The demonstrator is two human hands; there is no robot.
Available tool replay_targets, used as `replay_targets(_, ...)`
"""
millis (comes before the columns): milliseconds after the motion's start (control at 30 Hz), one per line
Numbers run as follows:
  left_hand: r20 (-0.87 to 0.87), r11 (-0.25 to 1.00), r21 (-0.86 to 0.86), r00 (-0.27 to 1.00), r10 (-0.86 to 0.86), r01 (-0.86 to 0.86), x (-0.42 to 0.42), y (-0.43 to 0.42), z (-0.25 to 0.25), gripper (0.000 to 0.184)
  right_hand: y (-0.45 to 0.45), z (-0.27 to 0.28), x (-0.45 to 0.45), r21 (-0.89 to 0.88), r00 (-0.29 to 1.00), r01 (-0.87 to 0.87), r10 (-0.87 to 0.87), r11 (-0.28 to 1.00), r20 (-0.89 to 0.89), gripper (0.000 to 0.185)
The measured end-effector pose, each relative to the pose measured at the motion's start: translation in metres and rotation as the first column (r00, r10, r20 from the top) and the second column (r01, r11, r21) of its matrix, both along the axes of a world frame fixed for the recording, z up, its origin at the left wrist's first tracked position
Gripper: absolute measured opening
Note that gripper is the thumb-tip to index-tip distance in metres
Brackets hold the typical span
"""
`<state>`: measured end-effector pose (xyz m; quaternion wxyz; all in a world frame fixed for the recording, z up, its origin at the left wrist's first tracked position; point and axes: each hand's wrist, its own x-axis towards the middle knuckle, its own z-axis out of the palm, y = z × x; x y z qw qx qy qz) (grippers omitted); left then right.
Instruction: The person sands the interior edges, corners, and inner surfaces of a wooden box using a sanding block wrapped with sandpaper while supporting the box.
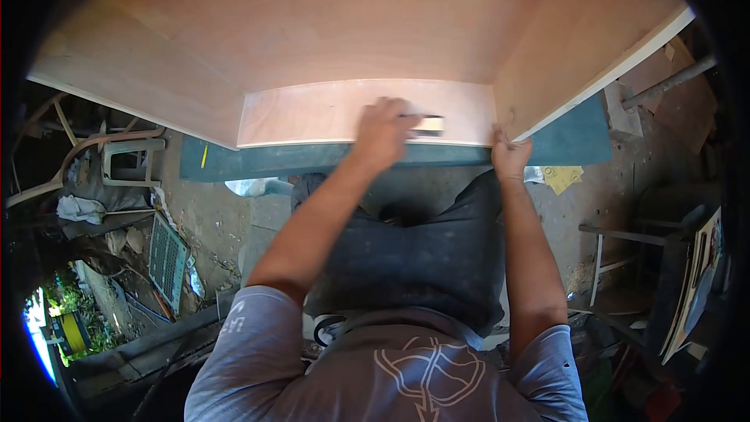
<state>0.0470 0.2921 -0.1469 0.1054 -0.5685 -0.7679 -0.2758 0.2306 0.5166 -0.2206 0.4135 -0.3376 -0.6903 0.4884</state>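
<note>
A large box of pale reddish-brown wood (351,23) stands open towards me, with a narrow bottom panel (305,113) at its near side. Over that panel is my left hand (383,131), blurred, its fingers closed on a small dark-and-cream tool (430,125). The tool lies against the panel; its exact kind is unclear. At the panel's right corner, my right hand (510,155) grips the box's front edge, with fingers around it. Beneath the box is a blue-green work surface (273,162).
A pale plastic chair or stool (133,160) and a green crate-like item (168,258) are at the left. A yellow stick (205,156) lies on the work surface. Yellow paper (562,178) lies below its right part. Boards (695,281) lean at the right.
</note>
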Motion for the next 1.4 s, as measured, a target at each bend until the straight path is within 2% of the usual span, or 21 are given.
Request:
replay_targets(33,0.006,0.996,0.086,1.0,0.023,-0.023,-0.033,-0.036,-0.009,0.025,-0.003,0.001,-0.002,0.054,0.999,0.04,-0.039,0.998,-0.022,0.02)
replay_targets(67,-0.013,0.989,0.146,0.999,-0.03,0.032,-0.066,-0.076,-0.006,0.039,-0.006,0.001,-0.002,0.106,0.996,0.085,-0.081,0.991,-0.044,0.022)
replay_targets(133,0.048,0.98,0.061,0.981,0.186,-0.189,-0.096,-0.14,0.005,0.037,-0.007,-0.002,-0.003,0.046,0.996,0.087,-0.086,0.995,-0.026,0.022)
replay_targets(167,0.04,0.979,0.058,0.981,0.191,-0.193,-0.092,-0.14,0.006,0.036,-0.006,-0.002,-0.002,-0.003,0.997,0.076,-0.076,0.997,-0.005,0.023)
replay_targets(200,0.031,0.977,0.061,0.979,0.201,-0.203,-0.087,-0.134,0.007,0.036,-0.005,-0.004,-0.003,0.001,0.997,0.071,-0.071,0.997,-0.006,0.023)
replay_targets(300,0.01,0.985,0.17,1.0,-0.019,0.017,-0.033,-0.043,-0.022,0.027,0.0,-0.011,-0.004,0.053,0.996,0.091,-0.09,0.994,-0.008,0.025)
replay_targets(433,0.095,0.999,0.043,0.995,-0.031,0.027,0.025,0.028,-0.002,0.024,0.004,-0.004,-0.001,0.066,0.998,0.042,-0.04,0.997,-0.041,0.025)
replay_targets(500,0.087,0.998,-0.011,0.994,-0.068,0.069,0.0,-0.005,0.005,0.025,0.005,0.002,0.005,0.049,0.999,0.003,-0.005,0.999,0.054,0.027)
replay_targets(600,0.038,0.993,0.102,0.998,0.054,-0.058,-0.079,-0.116,0.004,0.031,-0.001,0.006,0.002,0.022,1.0,0.012,-0.013,1.0,0.024,0.028)
replay_targets(667,0.098,0.972,-0.027,0.967,0.237,-0.235,-0.101,-0.169,0.013,0.03,-0.004,0.004,-0.002,0.049,0.999,0.038,-0.038,0.998,-0.004,0.028)
replay_targets(700,0.103,0.971,-0.028,0.966,0.238,-0.237,-0.096,-0.163,0.011,0.03,-0.004,0.004,-0.002,0.085,0.998,0.055,-0.053,0.995,-0.03,0.028)
replay_targets(767,0.044,0.993,0.106,0.998,0.048,-0.052,-0.076,-0.119,0.005,0.03,0.0,-0.001,-0.004,0.075,0.997,0.072,-0.071,0.995,-0.015,0.028)
replay_targets(900,0.073,1.0,0.014,0.997,0.002,-0.003,0.018,0.011,-0.004,0.025,0.002,-0.004,-0.001,0.032,0.997,0.069,-0.069,0.997,-0.022,0.028)
replay_targets(1000,0.041,0.995,0.006,0.994,-0.098,0.098,0.002,-0.001,0.004,0.029,0.003,0.004,0.004,0.002,0.999,0.028,-0.028,1.0,0.025,0.027)
replay_targets(1033,0.019,0.998,-0.045,0.999,-0.039,0.04,-0.018,-0.024,0.003,0.027,0.002,0.005,0.001,-0.001,0.999,0.03,-0.03,1.0,0.013,0.027)
replay_targets(1100,-0.058,0.993,0.057,0.992,0.108,-0.105,-0.065,-0.083,0.007,0.024,-0.005,0.005,-0.001,0.074,0.997,0.05,-0.045,0.996,-0.063,0.024)
replay_targets(1200,0.064,0.952,-0.018,0.95,0.306,-0.305,-0.108,-0.146,0.015,0.026,-0.006,0.003,0.0,0.059,0.997,0.077,-0.078,0.995,0.018,0.022)
replay_targets(1233,0.068,0.955,-0.019,0.953,0.296,-0.295,-0.104,-0.135,0.009,0.026,-0.006,0.001,-0.001,0.018,0.995,0.095,-0.095,0.995,0.034,0.023)
replay_targets(1333,0.014,0.984,0.17,0.999,0.043,-0.045,-0.064,-0.048,-0.016,0.027,-0.006,-0.004,-0.004,0.07,0.995,0.098,-0.097,0.993,-0.019,0.022)
replay_targets(1367,-0.051,0.982,0.185,0.998,0.042,-0.032,-0.034,-0.005,-0.022,0.03,-0.006,-0.002,-0.002,0.042,0.995,0.095,-0.096,0.995,0.031,0.02)
replay_targets(1400,0.005,0.991,0.109,0.997,0.079,-0.079,-0.003,0.034,-0.019,0.027,-0.008,-0.001,0.001,0.046,0.994,0.098,-0.1,0.994,0.037,0.02)
